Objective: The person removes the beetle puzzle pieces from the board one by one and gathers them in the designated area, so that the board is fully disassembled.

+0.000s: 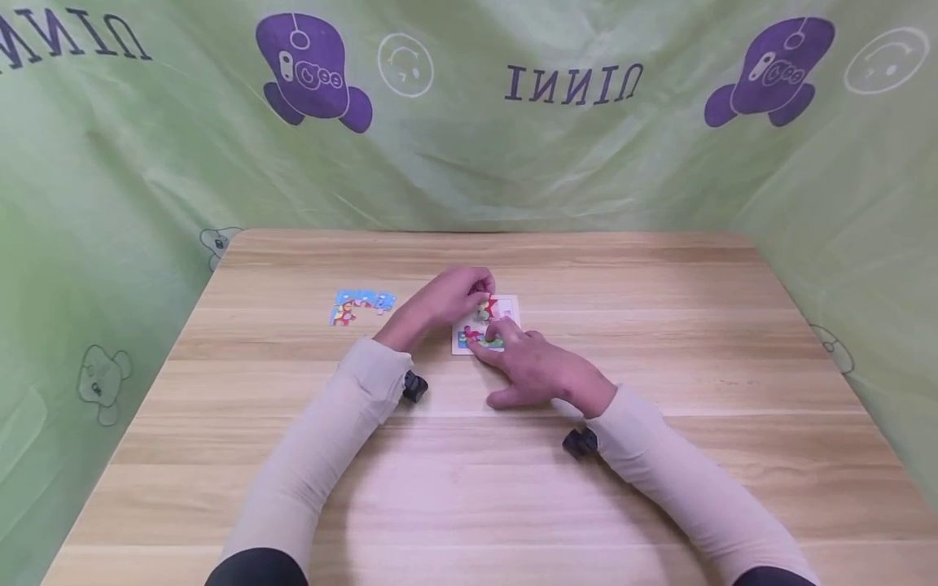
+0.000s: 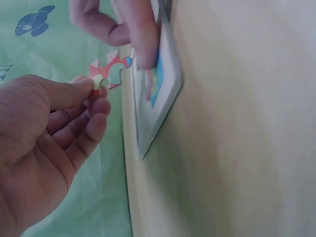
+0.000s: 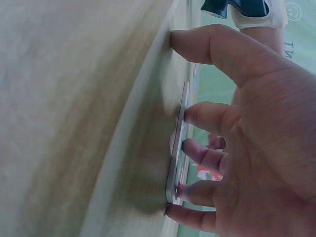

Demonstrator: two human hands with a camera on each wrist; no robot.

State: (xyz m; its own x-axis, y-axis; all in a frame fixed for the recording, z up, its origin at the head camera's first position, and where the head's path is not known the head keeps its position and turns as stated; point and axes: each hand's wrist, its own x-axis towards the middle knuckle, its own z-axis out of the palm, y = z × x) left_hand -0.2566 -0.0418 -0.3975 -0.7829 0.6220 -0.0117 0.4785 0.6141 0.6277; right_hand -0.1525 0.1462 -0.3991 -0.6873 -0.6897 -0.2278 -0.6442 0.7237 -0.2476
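Observation:
My left hand [image 1: 449, 298] pinches a red and yellow jigsaw piece [image 2: 102, 72] between thumb and fingertips, held just over a small white puzzle tray [image 1: 515, 309]. Along the tray's near side lies a colourful strip of picture [image 1: 498, 343] in blue, green and red, partly covered by fingers. My right hand [image 1: 538, 366] rests on the tray with its fingers spread and its thumb out on the table. In the right wrist view, several fingertips touch the thin tray edge [image 3: 174, 163]. Much of the tray's inside is hidden by both hands.
Left of the tray, several jigsaw pieces [image 1: 359, 296] in blue, red and yellow lie grouped together on the wooden table [image 1: 659, 309]. A green printed cloth [image 1: 454, 171] hangs behind the table and at both sides.

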